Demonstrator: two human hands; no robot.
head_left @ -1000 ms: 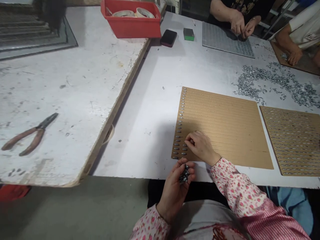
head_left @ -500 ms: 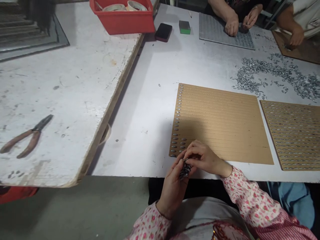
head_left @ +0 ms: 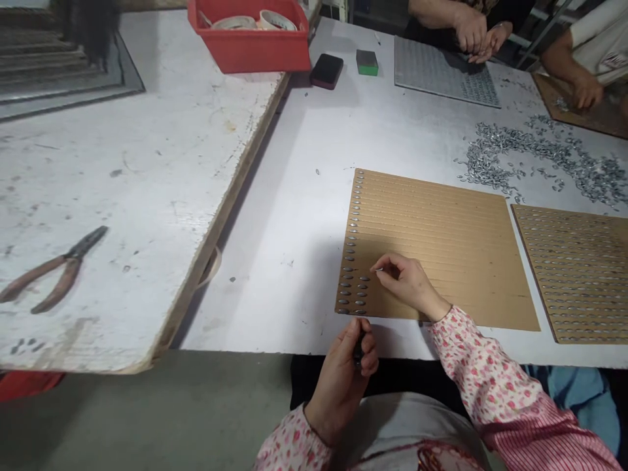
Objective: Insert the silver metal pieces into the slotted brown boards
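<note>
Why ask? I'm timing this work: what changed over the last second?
The right hand moved from the left hand back over the tan board, pinching a small shiny piece. The left hand drew back, closed around dark pieces. The board stayed put.

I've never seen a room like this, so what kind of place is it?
Probably a small workshop: small metal pieces lie heaped on a white workbench, a tan slotted board holds some in rows, and pliers lie nearby.

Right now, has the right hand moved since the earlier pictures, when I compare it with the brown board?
Yes. The right hand moved forward over the brown board, away from the board's near edge, where it was half a second ago.
</note>
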